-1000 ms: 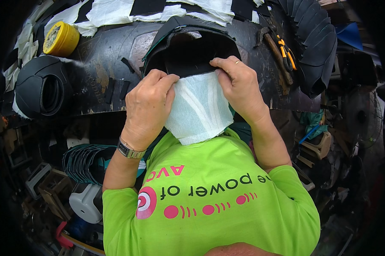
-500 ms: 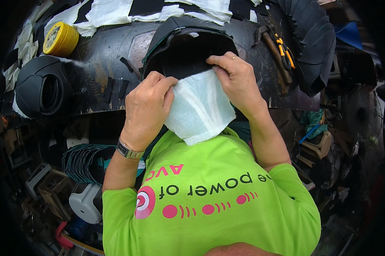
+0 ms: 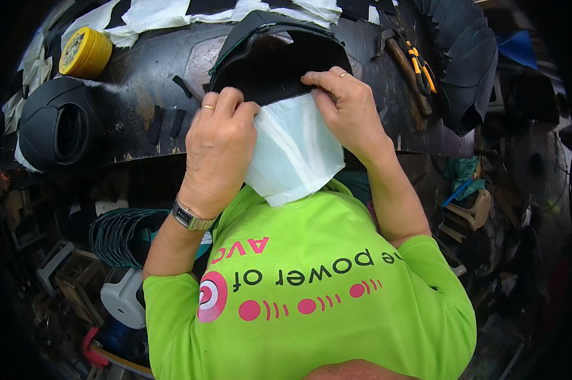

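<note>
A pale blue-white cloth piece point(image 3: 295, 149) with a whiter V-shaped band hangs toward my chest. Its upper edge meets a black curved piece point(image 3: 282, 63), hollow and stiff-looking, perhaps a shoe upper, which rests on the workbench. My left hand point(image 3: 221, 142), with a ring and a watch on that arm, is closed at the cloth's left upper corner. At the right upper corner my right hand point(image 3: 346, 107) pinches the cloth's edge, where it meets the black piece. The fingertips of both hands are partly hidden.
On the dark workbench point(image 3: 140, 69) stand a yellow tub point(image 3: 86, 54) and a rolled black piece point(image 3: 61, 123). A hammer point(image 3: 409, 76) and orange-handled pliers point(image 3: 421, 69) lie at right, beside overlapping black pieces point(image 3: 466, 69). A grey stool point(image 3: 124, 297) stands below left.
My left hand has turned and shifted slightly up, so its ring now shows. The cloth's lower edge has risen a little. My right hand keeps its pinch.
</note>
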Demonstrator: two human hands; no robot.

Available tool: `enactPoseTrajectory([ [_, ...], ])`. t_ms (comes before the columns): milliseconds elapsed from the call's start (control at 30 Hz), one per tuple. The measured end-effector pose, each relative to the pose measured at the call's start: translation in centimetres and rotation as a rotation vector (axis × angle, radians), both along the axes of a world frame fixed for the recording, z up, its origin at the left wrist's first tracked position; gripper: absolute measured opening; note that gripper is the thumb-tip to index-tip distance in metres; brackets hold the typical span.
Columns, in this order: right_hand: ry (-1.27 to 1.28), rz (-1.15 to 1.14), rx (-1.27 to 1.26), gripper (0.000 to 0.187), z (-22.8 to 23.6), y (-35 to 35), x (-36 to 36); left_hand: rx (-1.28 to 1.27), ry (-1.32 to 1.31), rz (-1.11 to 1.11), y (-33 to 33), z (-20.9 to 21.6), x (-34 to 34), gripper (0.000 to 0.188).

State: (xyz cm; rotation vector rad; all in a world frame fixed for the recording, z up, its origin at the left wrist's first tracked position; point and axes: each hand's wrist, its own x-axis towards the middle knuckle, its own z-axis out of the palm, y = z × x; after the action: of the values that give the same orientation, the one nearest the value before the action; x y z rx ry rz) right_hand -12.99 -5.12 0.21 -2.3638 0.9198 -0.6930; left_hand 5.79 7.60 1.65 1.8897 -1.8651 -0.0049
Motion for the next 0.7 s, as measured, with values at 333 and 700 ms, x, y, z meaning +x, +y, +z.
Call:
enactPoseTrajectory([
  [333,-0.041,-0.085,0.078,0.076,0.0,0.4,-0.1,0.057,-0.296,-0.308,-2.1,0.6,-0.8,0.033],
  [700,-0.313,-0.348,0.055,0.068,1.0,1.3,-3.0,0.029,0.138,-0.176,-3.7,-1.0,-3.3,0.015],
])
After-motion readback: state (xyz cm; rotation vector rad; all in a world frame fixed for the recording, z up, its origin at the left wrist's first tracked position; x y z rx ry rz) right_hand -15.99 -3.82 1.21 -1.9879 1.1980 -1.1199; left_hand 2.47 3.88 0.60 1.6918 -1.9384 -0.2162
